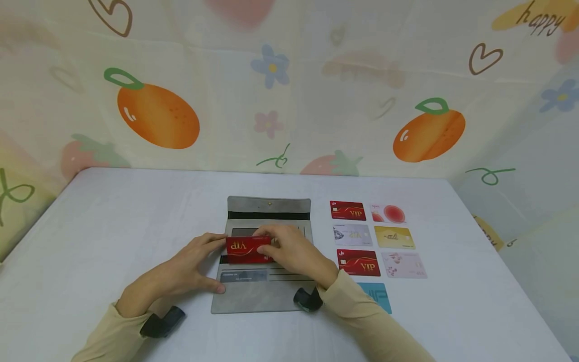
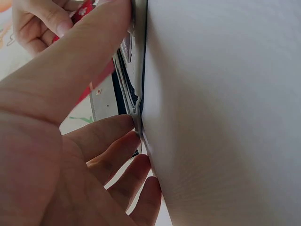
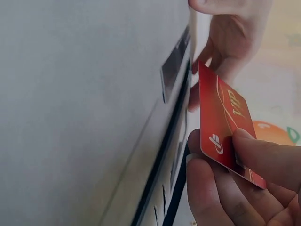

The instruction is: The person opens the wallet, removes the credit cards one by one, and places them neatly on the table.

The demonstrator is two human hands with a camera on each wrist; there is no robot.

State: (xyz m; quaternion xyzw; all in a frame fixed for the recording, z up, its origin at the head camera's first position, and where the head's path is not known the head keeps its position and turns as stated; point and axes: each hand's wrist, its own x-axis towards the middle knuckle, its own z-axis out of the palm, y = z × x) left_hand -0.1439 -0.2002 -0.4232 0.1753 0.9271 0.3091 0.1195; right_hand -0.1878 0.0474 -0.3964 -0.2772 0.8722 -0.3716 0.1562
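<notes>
A grey wallet (image 1: 258,300) lies unfolded on the table, with its card slots and a dark band showing. My right hand (image 1: 296,255) pinches a red VIP card (image 1: 244,246) between thumb and fingers, holding it over the middle of the wallet. In the right wrist view the card (image 3: 221,117) is tilted, its face toward the thumb. My left hand (image 1: 183,269) rests at the wallet's left edge, thumb on the lower panel and fingers extended along the side. The left fingertips (image 2: 146,165) touch that edge in the left wrist view.
Right of the wallet, several cards lie in two columns: red VIP cards (image 1: 359,263), a gold card (image 1: 394,237), a silver card (image 1: 353,235), pale pink cards (image 1: 404,265) and a blue card (image 1: 377,295) partly under the right sleeve. A patterned cloth (image 1: 294,100) hangs behind the table.
</notes>
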